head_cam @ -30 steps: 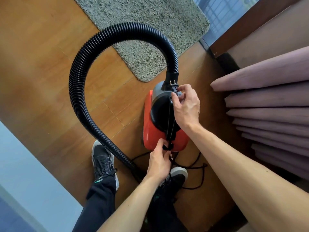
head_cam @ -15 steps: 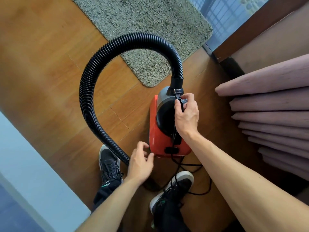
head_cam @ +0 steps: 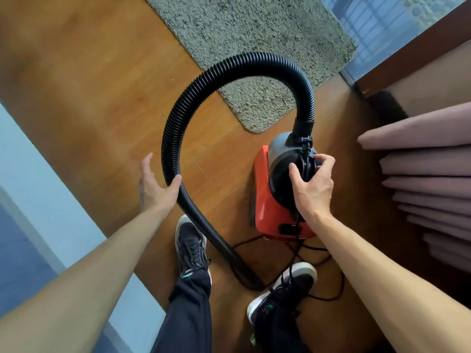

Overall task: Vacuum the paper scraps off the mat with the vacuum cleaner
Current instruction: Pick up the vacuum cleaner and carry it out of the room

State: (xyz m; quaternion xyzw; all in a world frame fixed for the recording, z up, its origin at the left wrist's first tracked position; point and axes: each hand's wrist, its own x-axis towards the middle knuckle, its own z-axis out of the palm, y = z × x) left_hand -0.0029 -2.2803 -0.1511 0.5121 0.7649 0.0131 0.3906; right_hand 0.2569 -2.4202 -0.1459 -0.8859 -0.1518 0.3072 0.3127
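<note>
Vacuum cleaner (head_cam: 276,200): red body with a grey and black top, standing on the wood floor (head_cam: 89,93) just off the near corner of the grey mat (head_cam: 254,47), not touching it. The right hand (head_cam: 312,186) grips the black handle (head_cam: 305,165) on top of the body, thumb on one side and fingers curled over the other. The left hand (head_cam: 154,186) is spread, fingers straight (no closed grip observed), with only the thumb resting against the ribbed black hose (head_cam: 201,80). That hose arches from the top of the body over the mat's corner and comes down between the person's shoes (head_cam: 191,247). A black cord (head_cam: 331,298) lies looped on the floor behind the body. Folded pink curtains (head_cam: 423,174) hang at right.
</note>
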